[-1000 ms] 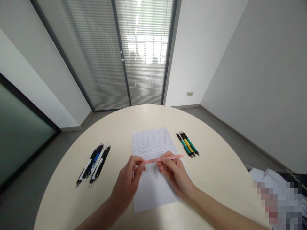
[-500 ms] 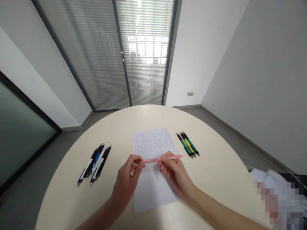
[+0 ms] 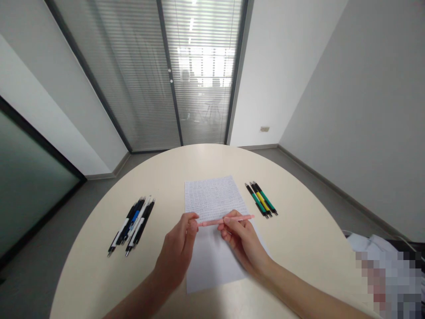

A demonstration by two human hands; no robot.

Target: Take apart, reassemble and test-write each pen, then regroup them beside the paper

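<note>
A pink pen is held level above a sheet of paper. My left hand pinches the pen's left end between thumb and fingers. My right hand grips the pen's middle and right part. The upper half of the sheet is covered with handwriting, while its lower half is blank. Both hands hover over the middle of the sheet.
A round cream table carries everything. Several black, white and blue pens lie in a bunch to the left of the sheet. Three green, yellow and black pens lie to its right. Glass doors with blinds stand behind the table.
My left fingers have shifted slightly on the pen's left end. The pen and my right hand stay almost in place.
</note>
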